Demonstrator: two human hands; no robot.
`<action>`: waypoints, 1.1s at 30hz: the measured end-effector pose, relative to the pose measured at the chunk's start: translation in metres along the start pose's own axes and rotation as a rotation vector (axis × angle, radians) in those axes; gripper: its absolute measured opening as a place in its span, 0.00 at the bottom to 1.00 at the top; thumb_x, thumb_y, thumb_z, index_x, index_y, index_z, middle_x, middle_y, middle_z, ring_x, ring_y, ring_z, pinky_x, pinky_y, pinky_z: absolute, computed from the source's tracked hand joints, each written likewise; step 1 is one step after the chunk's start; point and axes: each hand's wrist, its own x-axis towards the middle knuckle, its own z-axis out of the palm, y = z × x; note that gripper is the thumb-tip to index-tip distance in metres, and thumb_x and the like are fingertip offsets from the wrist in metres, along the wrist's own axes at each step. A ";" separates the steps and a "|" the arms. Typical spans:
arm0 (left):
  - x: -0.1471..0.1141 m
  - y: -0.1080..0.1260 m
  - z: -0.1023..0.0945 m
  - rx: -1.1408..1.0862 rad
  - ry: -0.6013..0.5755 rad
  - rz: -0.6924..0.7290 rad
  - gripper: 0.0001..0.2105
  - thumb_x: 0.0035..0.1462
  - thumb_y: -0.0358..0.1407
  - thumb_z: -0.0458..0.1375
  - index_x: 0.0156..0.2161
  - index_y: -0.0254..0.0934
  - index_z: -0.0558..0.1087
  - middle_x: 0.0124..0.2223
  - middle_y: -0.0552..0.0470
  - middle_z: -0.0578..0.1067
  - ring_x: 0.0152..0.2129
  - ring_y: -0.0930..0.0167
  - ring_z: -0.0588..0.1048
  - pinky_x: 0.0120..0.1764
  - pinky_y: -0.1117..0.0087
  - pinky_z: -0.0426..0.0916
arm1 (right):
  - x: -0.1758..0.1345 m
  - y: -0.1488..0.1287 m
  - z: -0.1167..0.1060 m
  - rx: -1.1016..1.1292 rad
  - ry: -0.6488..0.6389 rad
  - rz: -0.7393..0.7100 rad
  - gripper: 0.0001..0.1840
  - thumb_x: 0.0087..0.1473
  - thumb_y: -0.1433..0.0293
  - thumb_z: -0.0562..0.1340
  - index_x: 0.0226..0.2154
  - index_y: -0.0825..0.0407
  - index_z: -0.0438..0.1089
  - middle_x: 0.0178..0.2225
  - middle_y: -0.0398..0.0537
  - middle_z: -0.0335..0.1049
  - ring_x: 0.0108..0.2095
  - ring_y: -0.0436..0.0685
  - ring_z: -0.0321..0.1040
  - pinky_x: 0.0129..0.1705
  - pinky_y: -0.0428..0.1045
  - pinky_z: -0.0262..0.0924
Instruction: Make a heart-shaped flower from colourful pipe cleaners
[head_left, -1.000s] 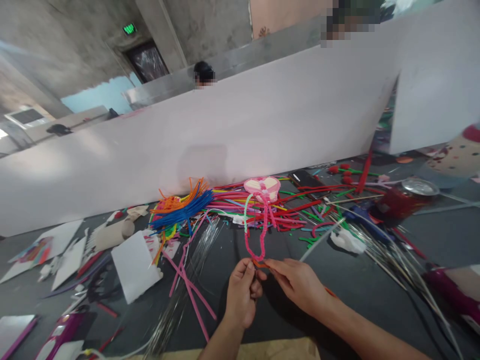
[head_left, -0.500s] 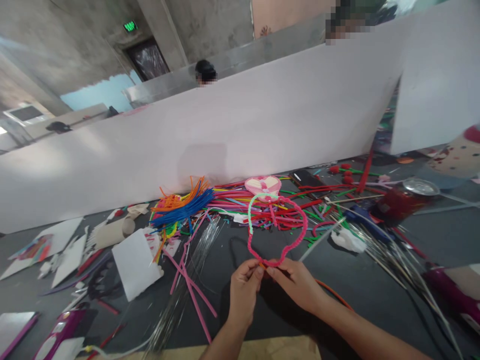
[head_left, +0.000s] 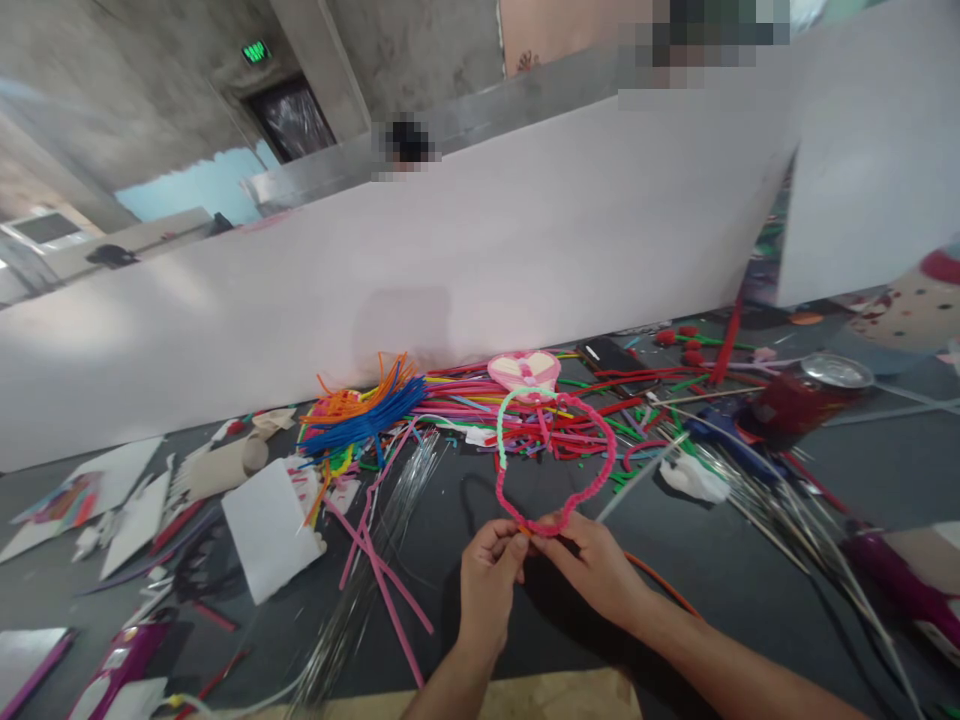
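Loop — pinched, lower centre, by left hand and right hand.
Orange stem seemingly being attached; steadiness is needed.

At 6 o'clock the left hand and right hand bury most of the orange bit at the pink loop; can't tell if the orange strand past the right wrist is the same piece. Forearms run off the bottom. Purple gadget at 4 o'clock, chopped by the right edge. Person's head at 11 is pixel mush; green sign between 10 and 11, too tiny to read.
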 end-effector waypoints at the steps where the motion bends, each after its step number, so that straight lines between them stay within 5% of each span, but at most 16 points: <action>1: 0.000 -0.001 0.000 -0.005 0.000 0.002 0.12 0.46 0.41 0.63 0.30 0.33 0.74 0.23 0.53 0.73 0.15 0.79 0.60 0.20 0.78 0.54 | 0.000 0.001 0.000 -0.002 0.005 0.001 0.11 0.55 0.68 0.56 0.31 0.51 0.74 0.29 0.46 0.74 0.32 0.54 0.69 0.36 0.48 0.62; 12: 0.000 -0.002 0.001 -0.174 -0.034 -0.124 0.13 0.45 0.42 0.64 0.27 0.32 0.71 0.21 0.53 0.72 0.14 0.80 0.61 0.19 0.79 0.52 | 0.002 0.001 -0.001 -0.033 0.012 -0.008 0.09 0.54 0.69 0.57 0.29 0.50 0.73 0.29 0.45 0.74 0.31 0.53 0.68 0.35 0.47 0.62; 19: 0.000 -0.001 -0.002 -0.290 -0.053 -0.219 0.13 0.41 0.39 0.66 0.29 0.33 0.71 0.22 0.57 0.69 0.12 0.84 0.55 0.16 0.80 0.42 | 0.001 0.006 0.002 0.013 -0.001 0.007 0.07 0.54 0.69 0.58 0.31 0.50 0.72 0.31 0.44 0.73 0.32 0.53 0.68 0.36 0.47 0.62; 33: -0.001 -0.002 0.001 -0.219 -0.079 -0.160 0.14 0.43 0.40 0.65 0.32 0.32 0.71 0.21 0.54 0.72 0.12 0.83 0.57 0.17 0.78 0.44 | 0.003 -0.006 -0.005 -0.013 0.026 -0.065 0.09 0.52 0.73 0.58 0.23 0.50 0.69 0.25 0.43 0.69 0.29 0.52 0.66 0.34 0.46 0.60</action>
